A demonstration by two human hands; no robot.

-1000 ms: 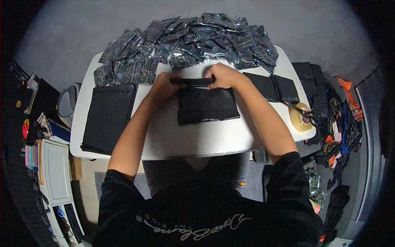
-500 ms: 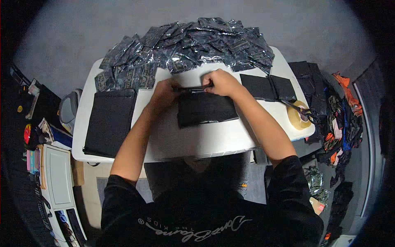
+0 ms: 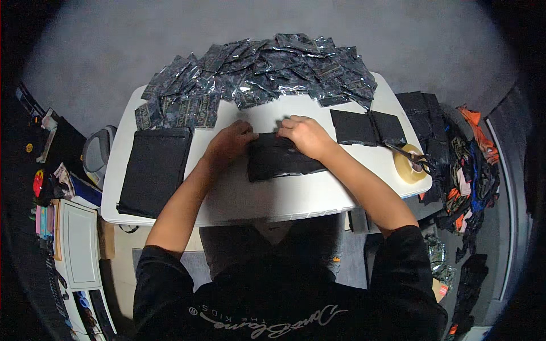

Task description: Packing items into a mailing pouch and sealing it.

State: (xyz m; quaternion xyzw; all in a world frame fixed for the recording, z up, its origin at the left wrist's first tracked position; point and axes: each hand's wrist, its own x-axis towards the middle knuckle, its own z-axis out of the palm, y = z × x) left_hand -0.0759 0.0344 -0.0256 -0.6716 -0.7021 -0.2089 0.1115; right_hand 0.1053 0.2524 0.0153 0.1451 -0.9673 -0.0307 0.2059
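A flat black folded piece (image 3: 278, 165), probably cloth, lies on the white table (image 3: 256, 204) in front of me, its near edge slightly shiny. My left hand (image 3: 230, 142) is at its far left corner, fingers curled in and pinching the edge. At the far edge, further right, my right hand (image 3: 307, 137) has its fingers bent down onto the same piece. Both hands cover parts of that edge, so the exact hold of the fingertips is partly hidden.
A heap of glossy clear packets (image 3: 261, 68) with dark contents lines the far side. A stack of black cloth (image 3: 153, 170) sits left. Two black folded pieces (image 3: 355, 127), a tape roll (image 3: 408, 166) and scissors (image 3: 415, 156) lie right. Clothes (image 3: 463, 170) hang or lie beyond.
The far edge of the black piece, raised between my hands before, now lies lower and flatter. My right hand has turned palm-down and moved slightly toward me; the left has shifted little.
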